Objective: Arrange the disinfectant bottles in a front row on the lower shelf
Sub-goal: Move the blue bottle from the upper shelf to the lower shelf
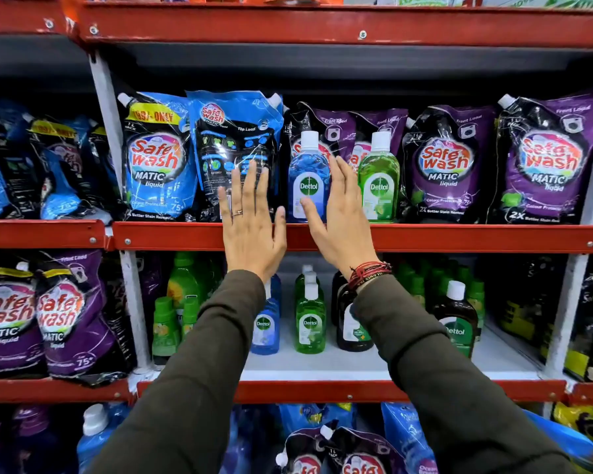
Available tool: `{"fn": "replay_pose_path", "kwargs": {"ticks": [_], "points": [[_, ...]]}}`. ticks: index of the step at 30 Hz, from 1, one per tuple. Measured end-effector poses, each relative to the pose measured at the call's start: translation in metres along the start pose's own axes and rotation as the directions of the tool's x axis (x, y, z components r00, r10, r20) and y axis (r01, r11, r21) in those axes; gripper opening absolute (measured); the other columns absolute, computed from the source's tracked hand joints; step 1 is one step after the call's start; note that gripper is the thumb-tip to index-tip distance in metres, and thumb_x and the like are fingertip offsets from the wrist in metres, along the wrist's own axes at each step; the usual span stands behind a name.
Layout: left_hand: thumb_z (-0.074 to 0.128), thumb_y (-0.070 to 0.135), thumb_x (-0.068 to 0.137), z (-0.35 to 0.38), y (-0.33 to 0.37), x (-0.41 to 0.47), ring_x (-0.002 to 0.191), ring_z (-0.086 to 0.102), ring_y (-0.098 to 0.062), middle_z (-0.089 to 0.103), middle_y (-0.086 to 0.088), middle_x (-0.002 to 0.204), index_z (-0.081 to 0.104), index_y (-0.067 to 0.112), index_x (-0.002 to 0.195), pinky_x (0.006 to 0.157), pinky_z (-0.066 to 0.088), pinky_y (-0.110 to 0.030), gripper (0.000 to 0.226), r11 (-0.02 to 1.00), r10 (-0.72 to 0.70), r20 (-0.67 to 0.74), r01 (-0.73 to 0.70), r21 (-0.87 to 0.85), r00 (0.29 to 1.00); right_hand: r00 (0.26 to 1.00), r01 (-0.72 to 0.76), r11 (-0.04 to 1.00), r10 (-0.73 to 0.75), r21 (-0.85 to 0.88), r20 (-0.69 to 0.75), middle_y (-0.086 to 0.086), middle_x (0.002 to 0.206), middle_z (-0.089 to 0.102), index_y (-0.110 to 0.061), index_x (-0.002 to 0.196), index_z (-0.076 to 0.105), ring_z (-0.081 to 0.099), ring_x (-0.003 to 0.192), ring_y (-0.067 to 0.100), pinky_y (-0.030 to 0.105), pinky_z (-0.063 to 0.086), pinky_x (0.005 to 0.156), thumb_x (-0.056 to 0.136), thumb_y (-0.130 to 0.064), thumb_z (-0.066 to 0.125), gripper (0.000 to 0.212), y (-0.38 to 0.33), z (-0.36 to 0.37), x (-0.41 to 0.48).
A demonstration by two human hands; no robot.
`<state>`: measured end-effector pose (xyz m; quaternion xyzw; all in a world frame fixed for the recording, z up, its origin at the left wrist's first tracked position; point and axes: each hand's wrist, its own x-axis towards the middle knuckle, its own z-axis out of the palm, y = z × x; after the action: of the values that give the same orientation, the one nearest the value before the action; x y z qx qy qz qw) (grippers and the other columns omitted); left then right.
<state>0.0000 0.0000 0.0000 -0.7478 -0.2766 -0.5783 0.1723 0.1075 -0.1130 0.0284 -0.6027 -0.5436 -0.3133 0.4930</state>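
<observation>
Upper shelf (425,236): 2 Dettol bottles upright, blue bottle (308,179) and green bottle (379,181), among Safewash Matic pouches (154,159), one reading "Top Load". Left hand (250,220) at 9 o'clock of the blue bottle, right hand (339,217) at 3 o'clock; fingers spread, holding nothing. Lower shelf (322,369): more Dettol bottles, blue, green, brown; count unclear

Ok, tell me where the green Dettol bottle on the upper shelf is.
Head view, right of centre: the green Dettol bottle stands among purple Safewash pouches, right of the blue Dettol bottle and beyond the right hand.
</observation>
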Motion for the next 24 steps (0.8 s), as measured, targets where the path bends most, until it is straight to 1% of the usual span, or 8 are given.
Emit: {"fn": "replay_pose_path", "kwargs": {"ticks": [2,4,6,9,11,12,17,24], "points": [[0.032,0.038,0.104,0.001,-0.011,0.001,0.158,0.0,-0.029,0.006,-0.009,0.172,0.009,0.012,0.161,0.128,-0.002,-0.051,0.067,0.999,-0.05,0.024,0.05,0.019,0.998,0.99,-0.121,0.989,0.114,0.089,0.079,0.014,0.17,0.02,-0.008,0.163,0.01,0.024,0.158,0.025,0.038,0.027,0.128,0.104,-0.038,0.05,0.078,-0.001,0.003,0.009],[0.031,0.04,0.104,0.009,-0.023,-0.002,0.158,-0.001,-0.029,0.004,-0.01,0.172,0.008,0.011,0.161,0.128,0.0,-0.052,0.069,0.997,-0.063,0.06,0.06,0.037,0.996,0.947,-0.274,0.951,0.241,0.141,0.211,0.014,0.17,0.02,-0.01,0.164,0.005,0.027,0.156,0.026,0.038,0.026,0.126,0.105,-0.036,0.05,0.079,0.0,0.005,0.02],[0.029,0.042,0.104,0.014,-0.027,-0.004,0.158,-0.001,-0.029,0.003,-0.01,0.172,0.007,0.011,0.161,0.128,0.001,-0.053,0.069,0.998,-0.049,0.08,0.045,0.04,0.996,0.898,-0.385,0.908,0.327,0.166,0.294,0.016,0.167,0.032,-0.012,0.164,0.009,0.036,0.152,0.03,0.047,0.03,0.127,0.104,-0.034,0.05,0.075,0.003,0.009,0.029],[0.027,0.042,0.104,0.018,-0.029,-0.005,0.158,-0.002,-0.03,0.002,-0.011,0.172,0.005,0.011,0.161,0.128,0.001,-0.052,0.069,0.998,-0.036,0.07,0.033,0.056,0.997,0.855,-0.463,0.873,0.394,0.155,0.337,0.019,0.153,0.051,-0.012,0.16,0.021,0.056,0.132,0.036,0.05,0.044,0.114,0.105,-0.021,0.046,0.061,0.009,0.008,0.039],[0.028,0.042,0.104,0.018,-0.029,-0.005,0.158,-0.002,-0.03,0.002,-0.011,0.172,0.005,0.011,0.161,0.128,0.001,-0.052,0.069,0.998,-0.042,0.073,0.038,0.057,0.996,0.85,-0.489,0.853,0.419,0.181,0.32,0.017,0.136,0.061,-0.013,0.157,0.027,0.064,0.114,0.034,0.052,0.049,0.107,0.103,-0.013,0.046,0.057,0.012,0.008,0.042],[0.028,0.042,0.104,0.018,-0.029,-0.005,0.158,-0.002,-0.03,0.002,-0.011,0.172,0.005,0.011,0.161,0.128,0.002,-0.053,0.069,0.998,-0.041,0.071,0.037,0.057,0.997,0.852,-0.494,0.847,0.426,0.197,0.304,0.016,0.129,0.064,-0.014,0.155,0.032,0.066,0.11,0.035,0.054,0.051,0.105,0.102,-0.012,0.048,0.056,0.013,0.009,0.043],[0.029,0.042,0.104,0.018,-0.03,-0.005,0.158,-0.001,-0.03,0.003,-0.012,0.171,0.005,0.011,0.161,0.128,0.004,-0.054,0.069,0.998,-0.035,0.072,0.031,0.05,0.997,0.864,-0.493,0.826,0.428,0.273,0.265,0.019,0.139,0.061,-0.012,0.151,0.04,0.063,0.122,0.033,0.051,0.051,0.107,0.101,-0.013,0.056,0.052,0.011,0.007,0.044],[0.026,0.043,0.103,0.016,-0.03,-0.005,0.158,-0.002,-0.029,0.002,-0.012,0.171,0.006,0.011,0.161,0.128,0.003,-0.053,0.069,0.999,-0.035,0.095,0.031,0.043,0.995,0.895,-0.445,0.808,0.4,0.385,0.197,0.015,0.134,0.064,-0.01,0.145,0.046,0.064,0.125,0.03,0.05,0.055,0.104,0.101,-0.008,0.053,0.045,-0.005,-0.012,0.056]]}}
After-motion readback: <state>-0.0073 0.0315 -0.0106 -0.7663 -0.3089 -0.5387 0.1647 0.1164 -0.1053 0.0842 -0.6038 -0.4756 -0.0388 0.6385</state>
